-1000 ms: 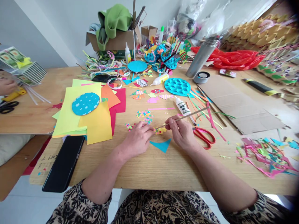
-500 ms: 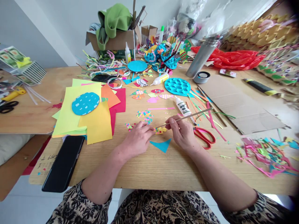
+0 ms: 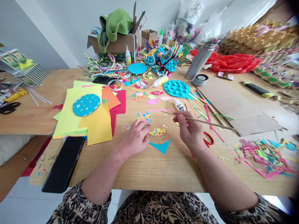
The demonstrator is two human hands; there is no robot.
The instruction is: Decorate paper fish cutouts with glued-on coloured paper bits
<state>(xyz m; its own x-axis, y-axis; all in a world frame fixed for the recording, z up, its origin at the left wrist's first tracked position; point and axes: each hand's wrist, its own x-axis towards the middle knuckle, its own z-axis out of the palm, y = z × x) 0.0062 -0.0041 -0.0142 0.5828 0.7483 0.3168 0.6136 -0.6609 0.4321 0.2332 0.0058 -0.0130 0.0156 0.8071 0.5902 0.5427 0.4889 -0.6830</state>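
Note:
In the head view my left hand rests on the table, fingers stretched forward, its fingertips against the head end of a yellow paper fish with coloured dots. My right hand is closed round a thin wooden stick, whose left tip hangs over the table beyond the fish. A blue paper scrap lies just in front of the fish. Behind my left hand are many small confetti bits. The red-handled scissors and a white glue bottle are partly hidden by my right hand.
Coloured paper sheets and a black phone lie at left. Finished paper fish and a blue disc lie farther back. At right are cardboard, a steel flask and paper scraps.
My right hand has drawn away from the fish to the right, and the stick's tip has lifted off it. The dotted fish now shows more fully; my left hand has shifted slightly left.

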